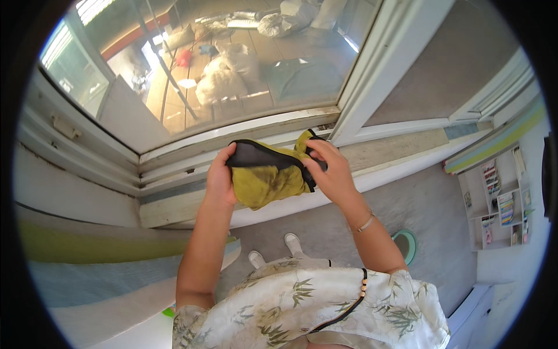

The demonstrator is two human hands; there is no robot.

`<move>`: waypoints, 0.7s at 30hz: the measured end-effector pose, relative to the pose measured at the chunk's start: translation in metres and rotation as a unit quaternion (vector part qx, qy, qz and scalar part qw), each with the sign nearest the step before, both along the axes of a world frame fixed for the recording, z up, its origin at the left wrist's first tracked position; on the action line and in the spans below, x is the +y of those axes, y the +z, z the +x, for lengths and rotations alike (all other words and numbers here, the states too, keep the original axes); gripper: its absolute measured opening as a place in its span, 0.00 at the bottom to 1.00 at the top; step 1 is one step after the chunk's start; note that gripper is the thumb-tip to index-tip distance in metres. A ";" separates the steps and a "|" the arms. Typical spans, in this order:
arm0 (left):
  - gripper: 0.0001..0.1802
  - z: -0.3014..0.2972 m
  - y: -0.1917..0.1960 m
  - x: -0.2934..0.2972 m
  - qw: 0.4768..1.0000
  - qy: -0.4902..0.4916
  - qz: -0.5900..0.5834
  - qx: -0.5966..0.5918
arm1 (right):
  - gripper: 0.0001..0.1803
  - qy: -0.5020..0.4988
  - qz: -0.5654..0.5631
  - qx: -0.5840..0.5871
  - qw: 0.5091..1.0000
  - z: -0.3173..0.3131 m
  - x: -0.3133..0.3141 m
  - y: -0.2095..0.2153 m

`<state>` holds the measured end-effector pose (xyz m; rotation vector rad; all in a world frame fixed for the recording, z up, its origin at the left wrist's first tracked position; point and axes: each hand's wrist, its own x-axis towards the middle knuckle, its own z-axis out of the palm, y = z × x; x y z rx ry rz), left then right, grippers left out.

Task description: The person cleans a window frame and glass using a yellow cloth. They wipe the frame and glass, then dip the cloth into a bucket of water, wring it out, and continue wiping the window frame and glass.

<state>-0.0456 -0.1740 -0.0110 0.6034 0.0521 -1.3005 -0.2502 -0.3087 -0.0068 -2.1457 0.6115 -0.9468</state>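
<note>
A yellow-green cloth (267, 185) with black edging and dark smudges is stretched between my two hands, above the window sill. My left hand (220, 179) grips its left end, thumb along the black-edged side. At the other end, my right hand (332, 170) pinches a folded, bunched-up part, with thumb and fingers round the dark border. Some fingertips of both hands are hidden by the fabric. Just beyond the cloth runs the white sliding-window track (232, 131), which looks dirty.
Behind the window glass (302, 81), pale sacks (224, 75) lie on a wooden floor. A green bucket (405, 246) stands on the grey floor at my right. Farther right is a white bookshelf (503, 200). A striped curtain (116, 279) hangs at the left.
</note>
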 end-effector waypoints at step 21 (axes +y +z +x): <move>0.13 -0.053 0.024 -0.175 0.495 -0.059 -0.136 -0.856 | 0.09 -0.055 0.042 -0.023 0.997 -0.086 -0.057 -0.033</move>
